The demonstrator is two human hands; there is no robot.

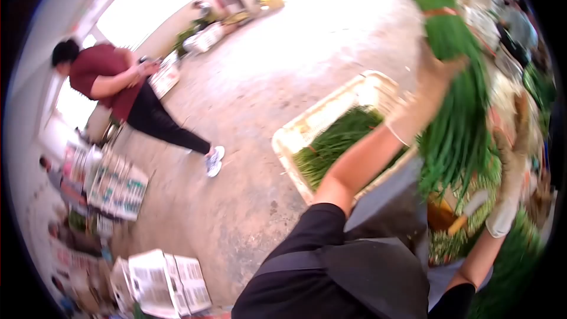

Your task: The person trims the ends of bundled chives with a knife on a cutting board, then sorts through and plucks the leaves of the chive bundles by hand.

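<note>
A large bundle of long green stalks (pixel 452 100), tied with an orange band, hangs at the upper right. My left hand (pixel 434 80), in a pale glove, is wrapped round it just below the band. Lower and to the right, my gloved right hand (pixel 514 153) is raised beside the bundle with its fingers apart and nothing between them. More green stalks (pixel 336 142) lie in a cream plastic crate (pixel 286 145) left of my left forearm. Beneath the hanging bundle, a knife (pixel 466 212) with an orange handle rests among green cuttings (pixel 449 248).
A person (pixel 112 80) in a dark red shirt stands on the concrete floor (pixel 236 201) at the left. Newspaper-covered baskets (pixel 168 283) stand at the lower left, with other people behind them. A dark apron (pixel 378 277) covers my body. Loose stalks (pixel 514 272) lie at the lower right.
</note>
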